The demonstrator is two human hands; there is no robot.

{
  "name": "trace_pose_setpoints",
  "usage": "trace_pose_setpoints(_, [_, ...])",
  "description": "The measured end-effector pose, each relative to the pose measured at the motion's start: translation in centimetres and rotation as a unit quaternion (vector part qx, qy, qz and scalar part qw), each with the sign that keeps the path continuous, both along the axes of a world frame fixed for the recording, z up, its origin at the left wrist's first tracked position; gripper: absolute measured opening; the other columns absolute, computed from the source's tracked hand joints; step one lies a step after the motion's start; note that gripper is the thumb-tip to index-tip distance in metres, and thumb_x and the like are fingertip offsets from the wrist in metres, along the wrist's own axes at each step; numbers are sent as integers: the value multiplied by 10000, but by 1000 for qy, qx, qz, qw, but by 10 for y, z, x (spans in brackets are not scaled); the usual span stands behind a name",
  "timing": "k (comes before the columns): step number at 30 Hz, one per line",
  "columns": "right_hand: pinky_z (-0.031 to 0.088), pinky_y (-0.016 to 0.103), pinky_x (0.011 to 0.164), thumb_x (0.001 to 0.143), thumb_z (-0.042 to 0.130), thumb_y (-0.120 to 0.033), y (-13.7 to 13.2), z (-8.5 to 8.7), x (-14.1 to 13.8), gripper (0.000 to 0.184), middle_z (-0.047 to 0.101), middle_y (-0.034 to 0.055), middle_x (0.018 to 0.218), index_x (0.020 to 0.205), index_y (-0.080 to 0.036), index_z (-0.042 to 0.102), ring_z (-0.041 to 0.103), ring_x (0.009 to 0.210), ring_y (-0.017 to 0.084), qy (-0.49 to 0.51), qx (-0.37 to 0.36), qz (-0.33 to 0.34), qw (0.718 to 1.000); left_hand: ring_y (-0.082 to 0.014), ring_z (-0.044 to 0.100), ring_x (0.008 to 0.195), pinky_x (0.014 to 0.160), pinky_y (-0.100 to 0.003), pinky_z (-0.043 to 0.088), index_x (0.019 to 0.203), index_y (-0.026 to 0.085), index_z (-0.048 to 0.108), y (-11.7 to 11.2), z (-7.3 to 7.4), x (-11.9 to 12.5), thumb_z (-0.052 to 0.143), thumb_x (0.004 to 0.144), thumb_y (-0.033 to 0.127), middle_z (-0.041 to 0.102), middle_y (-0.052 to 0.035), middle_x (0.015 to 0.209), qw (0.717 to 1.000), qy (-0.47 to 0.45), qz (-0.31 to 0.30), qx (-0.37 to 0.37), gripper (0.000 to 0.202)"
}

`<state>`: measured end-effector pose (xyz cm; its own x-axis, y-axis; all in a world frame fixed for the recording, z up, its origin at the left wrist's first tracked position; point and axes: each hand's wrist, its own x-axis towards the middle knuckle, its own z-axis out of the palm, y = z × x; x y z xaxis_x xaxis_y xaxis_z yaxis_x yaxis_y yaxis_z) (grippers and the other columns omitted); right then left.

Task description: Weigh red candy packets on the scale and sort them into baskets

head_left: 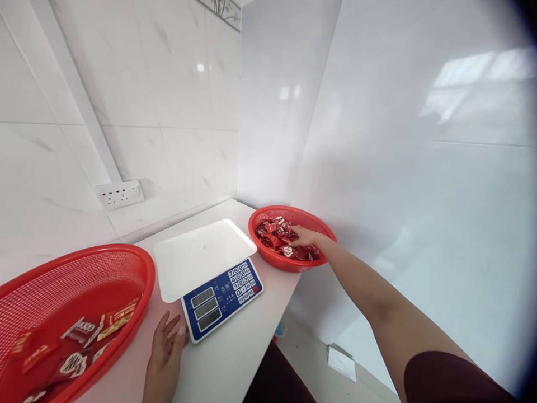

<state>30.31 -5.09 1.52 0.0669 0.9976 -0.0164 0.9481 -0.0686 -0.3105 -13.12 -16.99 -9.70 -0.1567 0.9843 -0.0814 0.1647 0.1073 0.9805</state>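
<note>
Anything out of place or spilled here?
Maybe one: a white, paper-like item lies on the floor by the wall, like stray litter. No spill stands out; visible packets sit inside the red baskets.

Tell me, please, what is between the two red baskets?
In the head view, a scale with a white tray stands between the left basket and the right basket. The left hand is beside the scale.

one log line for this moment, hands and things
right hand: among red packets in right basket | left hand: half-open beside digital scale | left basket: wrapped packets
</note>
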Motion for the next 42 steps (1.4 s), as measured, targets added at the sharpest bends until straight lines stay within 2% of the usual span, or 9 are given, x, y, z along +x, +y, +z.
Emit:
trace_pose_setpoints(4, [398,358,943,624,708,-406,-10,-17,25,896,390,123,1391,1392,-197,296,457,1192,294,-7,-69,-10,998,-300,535,1091,941,-506,401,1317,297,313,1,0,1,502,715,630,464,-100,1300,1000,10,6,-11,714])
trace_pose_setpoints(7, [401,384,919,700,651,-340,-10,-25,20,776,452,134,1344,1386,-214,310,499,1143,309,-15,-65,-27,997,-298,547,1075,947,-502,397,1317,288,316,0,1,2,506,712,629,475,-102,1290,1000,1,6,-9,720])
trace_pose_setpoints(11, [410,412,875,780,549,-258,-12,-28,14,552,584,110,1202,1316,-261,416,556,1062,311,-15,-31,-55,998,-309,544,1080,940,-514,399,1321,295,315,1,-4,0,509,721,615,481,-101,1282,1000,6,10,-11,707])
trace_pose_setpoints(19, [439,315,842,850,446,-302,-22,-11,15,316,621,59,1150,1132,-212,556,573,1033,240,66,64,-65,994,-298,587,1010,882,-507,446,1342,284,285,1,-7,-2,513,735,589,508,-116,1250,1000,11,2,-10,717])
trace_pose_setpoints(25, [448,321,853,847,460,-322,-24,10,6,318,632,53,1138,1114,-185,565,588,1009,222,119,99,-50,987,-283,601,989,882,-484,449,1334,270,290,2,-9,-1,517,724,598,531,-117,1223,1000,8,3,-2,730])
trace_pose_setpoints(29, [426,334,895,855,455,-341,-18,31,-24,350,600,21,1192,1182,-236,524,557,1066,219,140,120,-9,983,-268,596,994,891,-456,445,1332,253,276,1,-6,0,491,736,606,534,-118,1203,1000,13,-1,1,725])
trace_pose_setpoints(35, [452,319,792,853,465,-324,2,54,-106,279,650,40,1072,1100,-221,542,602,946,228,123,127,69,982,-227,611,936,880,-412,455,1332,213,262,-4,1,3,480,769,565,528,-127,1184,1000,0,-1,18,699])
trace_pose_setpoints(39, [438,317,671,828,492,-343,16,50,-164,227,669,77,936,1001,-211,556,612,836,254,58,91,92,990,-198,609,917,851,-372,477,1334,201,248,-5,-2,3,476,792,534,535,-121,1144,999,-19,-2,39,675])
trace_pose_setpoints(42, [410,285,623,765,575,-320,25,39,-197,190,669,55,830,926,-221,562,615,768,238,50,65,115,990,-192,609,904,842,-376,480,1332,204,248,-4,-5,2,476,801,520,536,-122,1134,999,-26,-1,47,659])
